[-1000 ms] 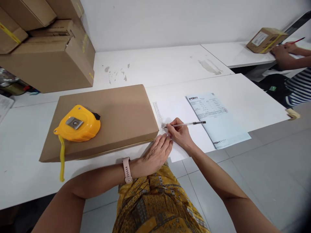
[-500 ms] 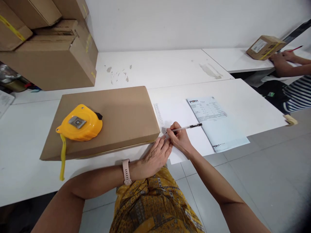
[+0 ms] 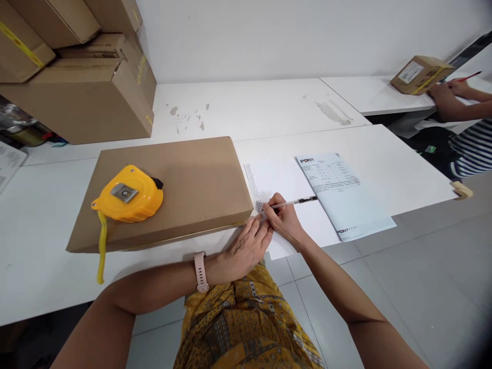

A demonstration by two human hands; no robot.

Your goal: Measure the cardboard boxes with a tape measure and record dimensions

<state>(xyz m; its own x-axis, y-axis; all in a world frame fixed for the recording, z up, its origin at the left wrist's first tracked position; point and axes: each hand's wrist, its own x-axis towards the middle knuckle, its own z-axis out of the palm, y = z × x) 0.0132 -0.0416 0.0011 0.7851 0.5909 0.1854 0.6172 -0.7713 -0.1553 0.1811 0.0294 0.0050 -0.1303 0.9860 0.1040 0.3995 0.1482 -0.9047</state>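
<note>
My right hand [image 3: 285,219] grips a black-and-clear pen [image 3: 295,202], its tip down on a white sheet of paper [image 3: 274,177]. A column of small handwriting runs along the sheet's left edge. Flat at the table's front edge lies my left hand [image 3: 249,241], fingers stretched out, touching the sheet near the pen tip. It rests beside the corner of a flat cardboard box [image 3: 196,179]. On that box sits a yellow tape measure [image 3: 134,197] with a yellow strap hanging from it. A pale printed PONY document [image 3: 342,200] overlaps the sheet's right side.
Stacked cardboard boxes [image 3: 96,102] stand at the back left against the wall. On the right, another person's hands [image 3: 448,92] hold a red pen [image 3: 469,76] beside a small taped carton [image 3: 418,76]. The white table [image 3: 376,159] ends at the right with a worn corner.
The pen's upper end has tipped slightly to the left while my right hand stays in nearly the same spot. My left hand has not moved. The view has shifted very slightly.
</note>
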